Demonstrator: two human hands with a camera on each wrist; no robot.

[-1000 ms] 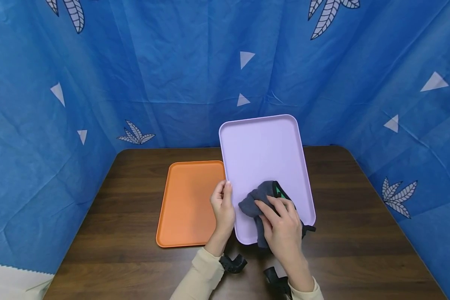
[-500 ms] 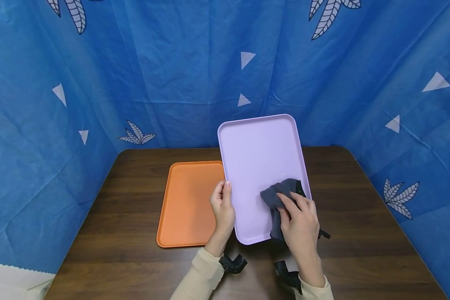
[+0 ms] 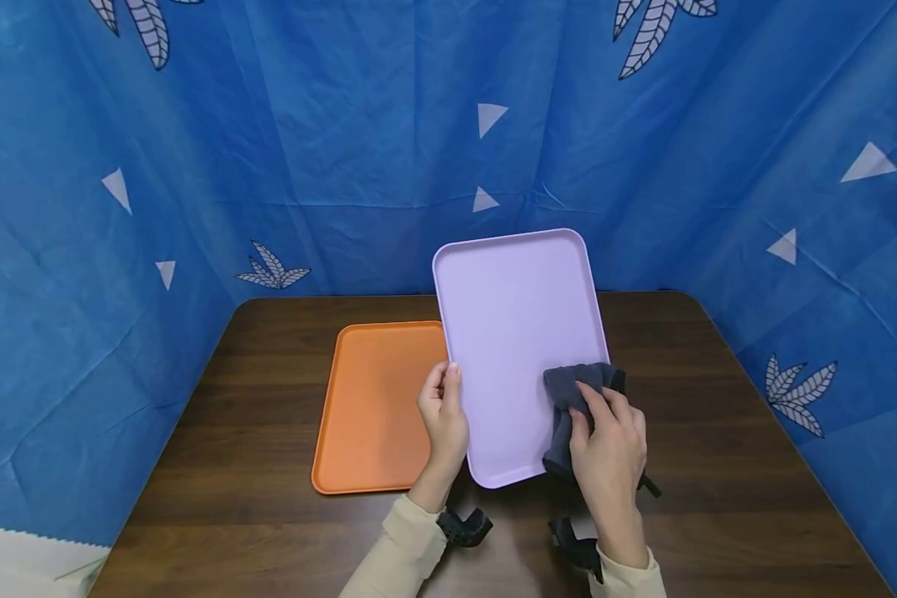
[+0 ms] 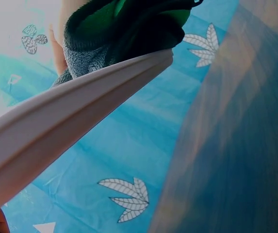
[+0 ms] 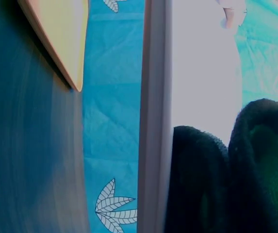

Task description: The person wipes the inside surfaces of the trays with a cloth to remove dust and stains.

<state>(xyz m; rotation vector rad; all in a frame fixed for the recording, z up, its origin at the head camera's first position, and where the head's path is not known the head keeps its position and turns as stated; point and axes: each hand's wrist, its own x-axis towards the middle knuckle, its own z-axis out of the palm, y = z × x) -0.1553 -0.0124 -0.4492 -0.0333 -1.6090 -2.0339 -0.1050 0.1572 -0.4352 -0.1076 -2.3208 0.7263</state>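
Note:
A lilac tray is held up above the table, tilted toward me. My left hand grips its left edge, thumb on the front rim and fingers behind. Against the tray's lower right corner my right hand pinches a dark grey cloth, folded and bunched under the fingertips. In the left wrist view the cloth shows a green inner side and hangs over the rim of the tray. The right wrist view has the cloth lying over the tray's inner face.
An orange tray lies flat on the dark wooden table, left of the lilac one and partly behind it. Blue patterned fabric hangs around the back and sides. Black wrist straps sit on both arms.
My right hand has slid the cloth rightward across the tray, from the lower middle to the lower right edge. The left hand and the tray have hardly moved.

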